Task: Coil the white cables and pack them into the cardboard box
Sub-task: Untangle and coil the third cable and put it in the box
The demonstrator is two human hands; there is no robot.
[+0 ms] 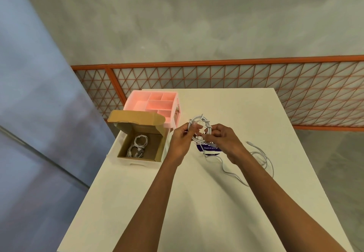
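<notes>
A white cable coil point(201, 122) is held up over the middle of the white table. My left hand point(182, 139) grips its left side, and my right hand point(224, 139) pinches the wound strands on its right side. The cable's loose tail point(228, 171) trails down and across the table toward the right. A second loose white cable point(264, 157) lies in curves by my right forearm. The open cardboard box point(160, 149) stands at the table's left edge with coiled white cables point(137, 145) inside.
A pink compartment organiser point(153, 103) stands behind the box at the table's far left. A purple sticker point(208, 147) lies on the table under my hands. An orange mesh fence point(236, 86) runs behind the table point(177, 202).
</notes>
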